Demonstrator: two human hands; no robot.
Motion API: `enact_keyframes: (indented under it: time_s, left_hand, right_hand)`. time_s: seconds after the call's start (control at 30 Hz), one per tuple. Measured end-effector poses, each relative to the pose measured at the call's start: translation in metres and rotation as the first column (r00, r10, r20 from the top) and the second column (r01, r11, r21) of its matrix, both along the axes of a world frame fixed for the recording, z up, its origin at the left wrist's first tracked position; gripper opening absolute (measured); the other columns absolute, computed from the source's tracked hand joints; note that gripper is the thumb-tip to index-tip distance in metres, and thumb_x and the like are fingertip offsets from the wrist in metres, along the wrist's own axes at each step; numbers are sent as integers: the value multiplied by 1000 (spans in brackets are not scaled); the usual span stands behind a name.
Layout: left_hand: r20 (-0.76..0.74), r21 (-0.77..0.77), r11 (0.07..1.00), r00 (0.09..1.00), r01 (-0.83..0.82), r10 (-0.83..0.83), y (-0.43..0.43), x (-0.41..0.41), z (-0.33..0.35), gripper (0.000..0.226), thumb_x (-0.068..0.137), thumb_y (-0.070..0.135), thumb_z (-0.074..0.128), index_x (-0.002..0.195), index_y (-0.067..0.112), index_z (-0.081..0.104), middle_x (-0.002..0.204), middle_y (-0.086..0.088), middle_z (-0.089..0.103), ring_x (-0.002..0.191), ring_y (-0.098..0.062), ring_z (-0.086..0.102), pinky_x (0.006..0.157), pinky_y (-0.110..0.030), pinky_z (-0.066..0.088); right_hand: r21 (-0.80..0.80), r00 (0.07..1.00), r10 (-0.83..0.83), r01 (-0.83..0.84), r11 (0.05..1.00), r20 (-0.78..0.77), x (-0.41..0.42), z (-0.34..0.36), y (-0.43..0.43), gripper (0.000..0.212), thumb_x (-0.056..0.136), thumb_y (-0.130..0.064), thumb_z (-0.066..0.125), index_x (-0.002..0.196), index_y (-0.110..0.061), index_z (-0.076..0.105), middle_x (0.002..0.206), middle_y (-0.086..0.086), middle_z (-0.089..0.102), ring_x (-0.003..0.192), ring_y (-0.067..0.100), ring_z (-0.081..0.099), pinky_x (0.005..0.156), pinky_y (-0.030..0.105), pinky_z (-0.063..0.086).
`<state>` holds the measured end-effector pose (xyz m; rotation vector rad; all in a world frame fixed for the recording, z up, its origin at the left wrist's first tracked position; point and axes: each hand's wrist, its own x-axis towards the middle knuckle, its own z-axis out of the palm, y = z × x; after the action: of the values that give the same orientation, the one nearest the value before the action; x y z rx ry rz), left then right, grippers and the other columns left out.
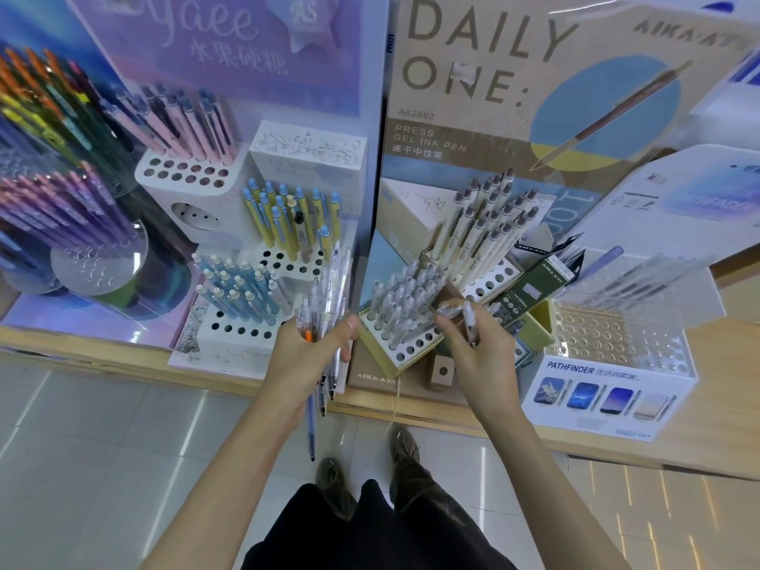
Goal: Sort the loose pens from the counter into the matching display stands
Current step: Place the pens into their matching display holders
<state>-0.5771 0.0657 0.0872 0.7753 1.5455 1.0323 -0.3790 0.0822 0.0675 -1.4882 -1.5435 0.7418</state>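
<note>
your left hand (306, 355) clamps the pen bundle (329, 288) as supply; right hand (479, 351) pinches one clear pen (469, 322), its likely stand (411, 348) just beyond the fingertips (448, 327).

On counter (719, 405), far left: round rack (98, 265). Right of that: stepped stand (214, 224). Its back tier (181, 170) sat behind, middle tier (288, 263) to right and nearer, front tier (238, 329) nearest edge. Upright pens (271, 224) stood in holes. Just right of front tier: left hand (306, 355) gripped bundle of pens (327, 306). Further right: centre stand (405, 347), with rear stand (489, 277) behind it. Over centre stand's right edge: right hand (481, 351) pinched single pen (469, 322). Right of that hand: carton (530, 290). Far right: clear stand (617, 339) sat atop printed box (608, 392). Behind rear stand: backboard (534, 96).
</note>
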Motion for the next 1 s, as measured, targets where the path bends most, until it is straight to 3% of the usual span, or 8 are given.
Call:
enact_keyframes:
  time_s: [0.1,0.17,0.27,0.43,0.63,0.73,0.83,1.0]
  left_hand:
    - [2,-9,1000,1000,1,-1,0,3,2,18,84,28,69,69,18,66,57,2,63,59,-5,62,97,-48,44]
    - [8,-19,1000,1000,-7,7,1,4,4,18,84,29,69,67,24,67,58,2,64,60,-5,62,98,-53,44]
    - [20,-17,1000,1000,-12,12,0,5,6,21,84,29,69,63,29,70,58,3,64,60,-5,62,99,-57,42]
    - [40,-23,999,999,-29,30,-1,4,12,24,84,27,69,61,33,71,57,2,64,59,-6,63,100,-58,41]
    - [57,-31,999,997,-40,42,-1,6,17,20,80,31,71,61,32,72,57,1,65,60,-4,64,102,-56,40]
    - [62,-29,999,997,-35,37,0,8,19,17,76,34,71,60,34,72,56,2,64,57,-4,63,101,-54,42]
    - [57,-23,999,997,-41,42,1,8,18,22,83,26,69,61,29,70,57,0,63,57,-5,63,100,-53,43]
    - [58,-11,999,997,-49,50,2,11,17,19,84,24,69,65,26,68,57,-1,64,58,-6,64,98,-50,45]
  right_hand:
    - [17,988,91,-94,995,125,-8,-4,3,2,86,-6,67,88,-4,67,80,-9,60,74,-2,52,67,10,38]
    - [-21,957,157,-156,987,244,-14,-6,7,8,85,-4,68,85,2,63,80,7,59,70,11,51,62,23,38]
    - [-67,932,153,-139,988,329,-16,-4,13,15,88,-9,66,83,3,59,78,8,55,73,28,55,60,35,38]
    - [-133,917,187,-148,980,352,-16,-2,16,23,90,-18,64,89,5,62,81,17,64,78,32,59,65,40,41]
    - [-257,945,236,-176,950,225,-13,3,19,10,88,-15,67,89,-5,63,76,-2,59,73,17,55,60,25,34]
    - [-326,971,230,-198,924,61,-4,1,7,21,91,-37,59,105,-22,51,81,-9,54,71,2,52,63,23,41]
    - [-327,982,113,-157,932,-149,2,0,-2,21,97,-50,36,99,-29,38,79,-8,45,65,0,45,67,31,41]
    - [-33,998,63,-62,998,14,1,9,3,19,99,-29,43,98,-18,59,89,-11,45,83,-1,48,75,10,35]
